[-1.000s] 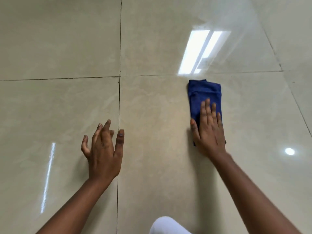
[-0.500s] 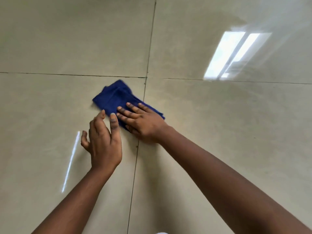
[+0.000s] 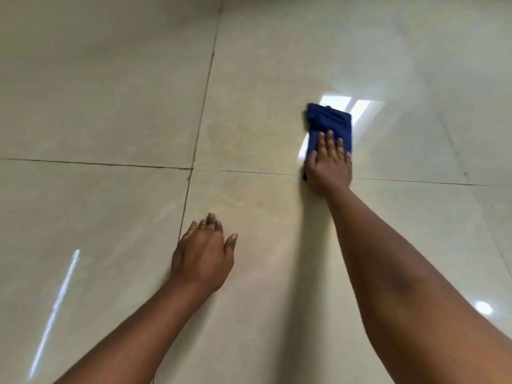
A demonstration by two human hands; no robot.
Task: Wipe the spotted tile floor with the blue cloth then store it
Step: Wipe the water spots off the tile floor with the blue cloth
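Blue cloth (image 3: 329,121) is pinned flat on the tile floor (image 3: 110,92) under the outstretched right hand (image 3: 328,164), its long axis running away from it, while the left hand (image 3: 202,256) is braced empty, fingers spread, well apart.

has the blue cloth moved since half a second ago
Yes. The blue cloth has slid right: it lay across the lengthwise grout line, and now sits well right of it under the right hand.
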